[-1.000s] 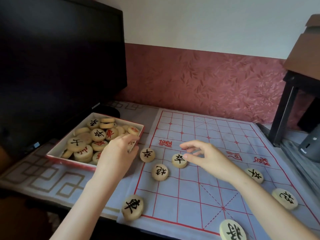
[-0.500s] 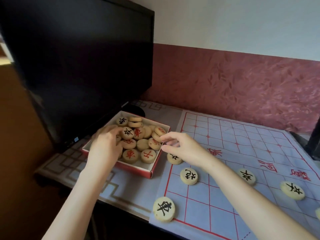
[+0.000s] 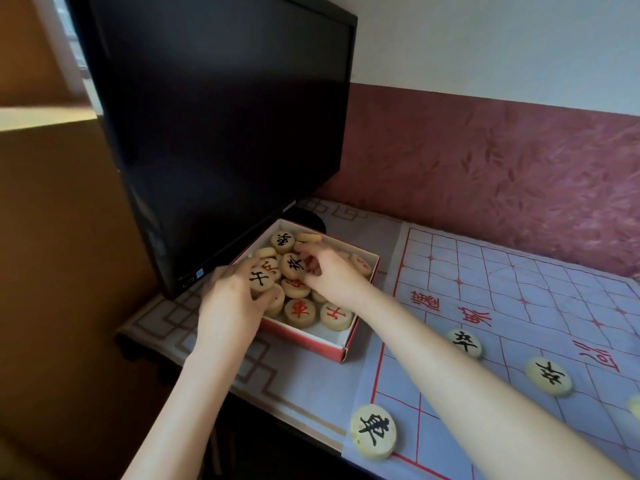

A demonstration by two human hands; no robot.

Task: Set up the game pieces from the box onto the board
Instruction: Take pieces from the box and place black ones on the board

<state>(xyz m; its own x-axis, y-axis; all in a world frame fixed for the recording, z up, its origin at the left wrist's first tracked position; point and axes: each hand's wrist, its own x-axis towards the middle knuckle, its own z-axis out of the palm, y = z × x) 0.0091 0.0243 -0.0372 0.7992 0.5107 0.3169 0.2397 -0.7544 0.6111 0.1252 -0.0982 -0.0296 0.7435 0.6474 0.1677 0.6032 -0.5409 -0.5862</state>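
A shallow box (image 3: 311, 344) with red sides and a white inside holds several round wooden game pieces marked in red or black. My left hand (image 3: 230, 303) is at the box's left side, its fingers and thumb curled round a black-marked piece (image 3: 260, 280). My right hand (image 3: 334, 277) reaches into the middle of the box, fingertips pinching a red-marked piece that is mostly hidden. The pale blue board (image 3: 519, 299) with a red grid lies to the right. On it rest three black-marked pieces: corner piece (image 3: 374, 432), second piece (image 3: 465, 342), third piece (image 3: 549, 376).
A large dark monitor (image 3: 225, 116) stands right behind the box, its lower edge close to my left hand. A patterned tablecloth (image 3: 294, 386) covers the table, whose front edge runs under my forearms. A maroon wall panel (image 3: 502, 174) backs the table.
My right hand left the board and went into the box. My left hand sank into the box and took hold of a black-marked piece. The view swung left.
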